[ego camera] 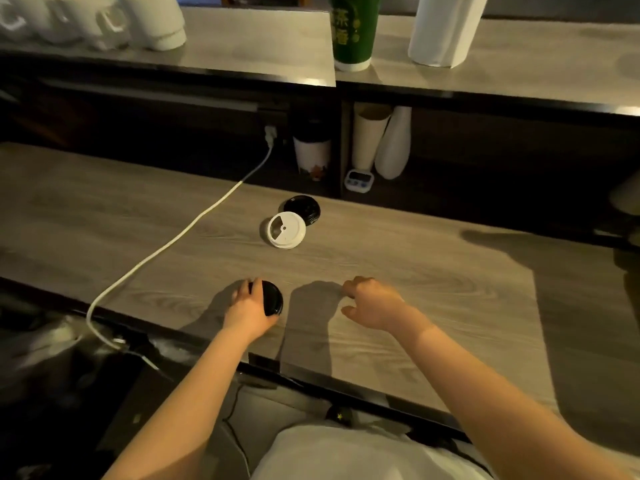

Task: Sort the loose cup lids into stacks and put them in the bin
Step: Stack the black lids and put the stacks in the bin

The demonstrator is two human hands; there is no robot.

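On the wooden counter [433,289], my left hand [251,311] grips a black cup lid [272,299] near the front edge, fingers curled over its left side. My right hand [374,304] hovers just to the right with loosely curled fingers and holds nothing. Farther back in the middle lie a white lid [286,230] and, touching it behind and to the right, another black lid [304,208]. No bin is in view.
A white cable [180,237] runs across the left of the counter to a socket. Under the raised shelf stand a lidded paper cup [311,157], cup stacks [381,140] and a small timer [358,180]. A green cup [353,29] and paper roll [446,29] stand on the shelf.
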